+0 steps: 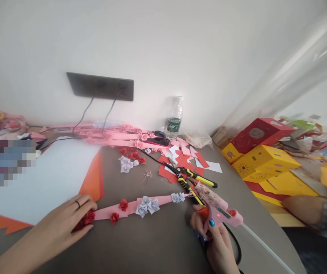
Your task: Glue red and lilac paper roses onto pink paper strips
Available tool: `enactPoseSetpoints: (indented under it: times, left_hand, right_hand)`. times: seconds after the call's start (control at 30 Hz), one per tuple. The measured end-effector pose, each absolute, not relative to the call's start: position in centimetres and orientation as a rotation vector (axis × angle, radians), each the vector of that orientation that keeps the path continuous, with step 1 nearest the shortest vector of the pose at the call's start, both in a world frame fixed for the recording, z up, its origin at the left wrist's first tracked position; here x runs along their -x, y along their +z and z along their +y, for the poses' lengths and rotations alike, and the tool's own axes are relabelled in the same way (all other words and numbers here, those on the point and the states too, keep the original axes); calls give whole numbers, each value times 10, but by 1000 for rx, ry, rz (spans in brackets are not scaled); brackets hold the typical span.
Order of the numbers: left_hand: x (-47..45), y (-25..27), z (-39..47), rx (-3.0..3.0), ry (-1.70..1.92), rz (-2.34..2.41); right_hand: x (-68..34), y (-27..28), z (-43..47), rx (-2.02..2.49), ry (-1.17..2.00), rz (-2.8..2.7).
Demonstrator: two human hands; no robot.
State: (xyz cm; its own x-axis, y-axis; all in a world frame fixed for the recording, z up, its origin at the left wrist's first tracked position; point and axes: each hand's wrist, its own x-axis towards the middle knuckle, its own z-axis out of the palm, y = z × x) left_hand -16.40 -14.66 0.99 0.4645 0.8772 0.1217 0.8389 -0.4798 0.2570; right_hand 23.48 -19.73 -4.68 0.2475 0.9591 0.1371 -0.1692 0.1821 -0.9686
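Note:
My right hand (219,243) is wrapped around the handle of a pink hot glue gun (211,201), whose small orange light glows. A long white glue stick (266,247) sticks out of its back, and its nozzle points left near the strip's thin right end. On the table lies a pink paper strip (163,199) bearing white paper flowers (147,206) and small red paper roses (123,205). At the strip's left end, the fingers of my left hand (80,213) close round a red paper rose (89,217), partly hidden by them.
Yellow-black pliers (199,178) lie on red and white paper scraps (180,158). Loose paper flowers (126,163), finished pink strips (114,137) and a water bottle (174,121) stand behind. White sheets (57,171) are at left. Another person's arm (303,209) reaches by yellow boxes (266,163).

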Motion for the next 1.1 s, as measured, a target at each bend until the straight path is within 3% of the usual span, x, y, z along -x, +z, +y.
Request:
enactPoseSetpoints:
  times: [0.13,0.8,1.0,1.1]
  left_hand:
    - [167,4,-149,-2604,262,1413]
    - [122,50,-107,-2597,705,1430]
    - [121,34,-90,-2523,396,1333]
    - [126,16,-85,-2605,457,1371]
  right_hand:
    - [-235,-48,-198,1053,1007,-957]
    - [-241,-53,-195,1028,1073,-982]
    - [-241,-54,-194,1024,1062,-1006]
    - [-243,-59,-195,1029,1052,-1018]
